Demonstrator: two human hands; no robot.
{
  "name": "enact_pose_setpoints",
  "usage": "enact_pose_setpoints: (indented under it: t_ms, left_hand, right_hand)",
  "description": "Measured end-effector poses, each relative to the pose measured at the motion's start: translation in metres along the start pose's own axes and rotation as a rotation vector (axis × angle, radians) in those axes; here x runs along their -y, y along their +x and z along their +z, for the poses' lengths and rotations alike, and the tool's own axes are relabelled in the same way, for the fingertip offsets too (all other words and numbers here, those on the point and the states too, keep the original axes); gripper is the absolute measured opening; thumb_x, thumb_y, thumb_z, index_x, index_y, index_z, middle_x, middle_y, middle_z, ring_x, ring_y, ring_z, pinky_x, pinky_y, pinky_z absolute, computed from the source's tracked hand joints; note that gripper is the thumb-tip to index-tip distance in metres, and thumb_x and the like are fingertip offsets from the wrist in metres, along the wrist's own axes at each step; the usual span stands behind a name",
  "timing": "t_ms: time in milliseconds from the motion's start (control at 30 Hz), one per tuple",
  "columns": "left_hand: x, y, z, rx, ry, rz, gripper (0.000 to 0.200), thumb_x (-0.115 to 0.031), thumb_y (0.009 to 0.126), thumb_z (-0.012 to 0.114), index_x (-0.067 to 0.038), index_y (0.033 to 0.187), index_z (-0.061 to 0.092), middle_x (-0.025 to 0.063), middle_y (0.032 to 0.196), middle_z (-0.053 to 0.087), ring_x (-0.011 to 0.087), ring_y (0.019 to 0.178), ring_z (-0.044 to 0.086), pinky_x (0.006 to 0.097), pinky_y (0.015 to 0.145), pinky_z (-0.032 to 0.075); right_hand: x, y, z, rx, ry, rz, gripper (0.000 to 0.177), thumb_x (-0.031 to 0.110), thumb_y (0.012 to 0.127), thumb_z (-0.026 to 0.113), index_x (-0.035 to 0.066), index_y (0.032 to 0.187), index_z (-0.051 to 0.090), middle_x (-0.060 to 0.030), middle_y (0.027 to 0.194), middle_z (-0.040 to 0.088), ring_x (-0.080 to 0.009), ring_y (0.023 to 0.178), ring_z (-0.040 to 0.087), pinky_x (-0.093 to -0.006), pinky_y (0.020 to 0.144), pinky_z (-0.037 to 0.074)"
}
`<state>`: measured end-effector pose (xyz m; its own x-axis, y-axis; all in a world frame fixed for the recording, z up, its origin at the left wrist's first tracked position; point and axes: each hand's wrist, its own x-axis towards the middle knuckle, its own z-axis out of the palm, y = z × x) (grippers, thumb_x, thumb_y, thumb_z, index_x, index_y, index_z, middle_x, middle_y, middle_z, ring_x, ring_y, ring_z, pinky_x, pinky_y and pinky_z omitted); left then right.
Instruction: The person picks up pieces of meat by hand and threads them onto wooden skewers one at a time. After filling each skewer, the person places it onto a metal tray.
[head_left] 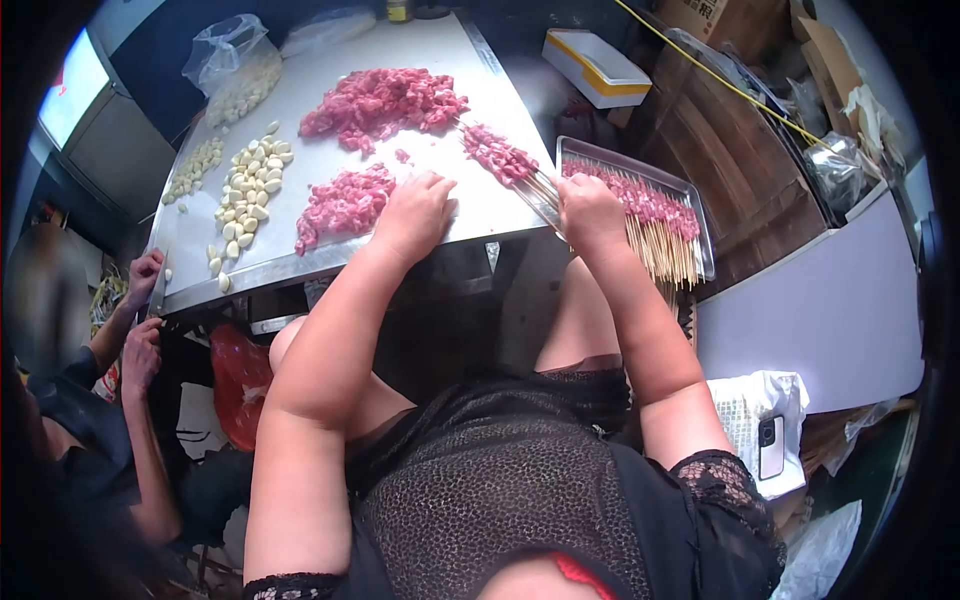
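My left hand (417, 212) rests at the front of the metal table (400, 262), its fingers curled down beside a small pile of cut raw meat (345, 203). Whatever its fingertips hold, if anything, is hidden. Closed at the table's right corner, my right hand (592, 212) is at the stick ends of several meat skewers (500, 155) lying on the tabletop, and appears to grip a stick. A larger heap of raw meat (385, 102) lies farther back. Right of my right hand, a metal tray (706, 225) holds rows of finished meat skewers (660, 212).
Peeled garlic cloves (252, 190) lie on the table's left, near a plastic bag (232, 55). At the left corner, another person's hands (143, 345) hold a knife. A white and yellow foam box (597, 68) and brown boards stand right. A phone (771, 447) lies on a white bag.
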<state>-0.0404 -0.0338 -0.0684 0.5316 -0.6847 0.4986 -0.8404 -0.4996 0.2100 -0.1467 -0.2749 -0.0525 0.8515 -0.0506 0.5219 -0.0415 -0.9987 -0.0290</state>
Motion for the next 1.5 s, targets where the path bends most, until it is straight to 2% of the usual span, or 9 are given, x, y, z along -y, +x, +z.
enact_pose_setpoints:
  t_ms: [167,267,733,867,1067,1133,1200,1267,1500]
  left_hand:
    - [0.006,-0.003,0.014,0.061,-0.036,-0.132,0.034,-0.025,0.093,0.05,-0.001,0.116,0.057,0.0198,0.12,0.056,0.0327,0.12,0.047,0.0399,0.102,0.036]
    - [0.006,-0.003,0.016,0.018,-0.025,-0.122,0.034,-0.025,0.093,0.05,-0.002,0.116,0.057,0.0189,0.12,0.056,0.0324,0.119,0.047,0.0402,0.102,0.036]
    - [0.012,-0.004,0.023,-0.018,-0.006,-0.15,0.028,-0.024,0.091,0.051,-0.002,0.105,0.063,0.0154,0.111,0.061,0.0303,0.111,0.052,0.0384,0.098,0.04]
    - [0.006,-0.003,0.019,-0.037,-0.022,-0.179,0.026,-0.024,0.091,0.051,-0.003,0.102,0.064,0.0148,0.109,0.061,0.0302,0.108,0.054,0.0388,0.096,0.042]
    - [0.011,-0.002,0.019,-0.021,-0.04,-0.152,0.025,-0.023,0.09,0.052,-0.004,0.101,0.064,0.0147,0.108,0.062,0.0306,0.107,0.055,0.0391,0.094,0.043]
    - [0.001,0.001,0.011,0.013,-0.062,-0.187,0.025,-0.023,0.09,0.052,-0.003,0.1,0.064,0.0153,0.108,0.062,0.0309,0.106,0.055,0.0394,0.093,0.043]
    - [0.005,0.0,0.015,0.002,-0.036,-0.177,0.028,-0.024,0.091,0.052,-0.002,0.101,0.065,0.0157,0.11,0.062,0.0306,0.107,0.056,0.0382,0.094,0.043]
    - [0.009,-0.001,0.016,0.02,-0.039,-0.178,0.029,-0.025,0.092,0.05,-0.002,0.101,0.065,0.0157,0.112,0.061,0.0307,0.108,0.056,0.0381,0.094,0.042]
    - [0.005,-0.003,0.012,0.038,-0.024,-0.166,0.03,-0.026,0.092,0.05,-0.002,0.103,0.064,0.0168,0.113,0.061,0.0312,0.11,0.055,0.0386,0.095,0.042]
  right_hand:
    - [-0.007,-0.014,0.001,-0.128,0.045,-0.046,0.011,0.015,0.083,0.059,0.01,0.09,0.065,-0.0062,0.081,0.062,-0.0228,0.081,0.061,-0.0347,0.072,0.052]
    - [-0.009,-0.018,-0.001,-0.01,0.046,0.011,0.012,0.016,0.085,0.057,0.01,0.091,0.065,-0.0075,0.081,0.062,-0.0239,0.08,0.061,-0.0354,0.073,0.051]
    - [-0.029,-0.02,-0.012,-0.141,0.515,0.043,0.017,0.013,0.088,0.052,0.007,0.1,0.063,-0.0125,0.086,0.064,-0.0299,0.082,0.061,-0.0408,0.073,0.049]
    - [-0.027,-0.018,0.002,-0.041,0.249,0.018,0.018,0.015,0.088,0.053,0.009,0.102,0.063,-0.0109,0.082,0.062,-0.0288,0.08,0.061,-0.0378,0.072,0.05]
    - [-0.011,-0.03,0.005,-0.155,0.053,0.072,0.063,0.049,0.077,0.066,0.005,0.122,0.055,-0.0135,0.104,0.059,-0.0309,0.089,0.06,-0.0431,0.079,0.048]
    - [-0.001,-0.031,-0.011,0.246,0.092,0.223,0.066,0.045,0.078,0.066,-0.001,0.124,0.05,-0.0182,0.099,0.061,-0.0316,0.087,0.061,-0.0425,0.075,0.049]
    - [-0.006,-0.034,0.018,0.305,0.061,0.239,0.05,0.032,0.084,0.06,-0.006,0.116,0.052,-0.0165,0.079,0.065,-0.0305,0.073,0.065,-0.0417,0.062,0.051]
    - [-0.005,-0.034,0.023,0.334,0.092,0.213,0.038,0.009,0.088,0.043,-0.009,0.12,0.05,-0.0154,0.082,0.066,-0.0303,0.073,0.067,-0.0394,0.056,0.053]
    - [-0.034,-0.055,0.007,0.131,0.554,0.361,0.024,0.022,0.085,0.044,0.013,0.102,0.06,-0.0165,0.084,0.065,-0.0374,0.08,0.062,-0.0489,0.072,0.048]
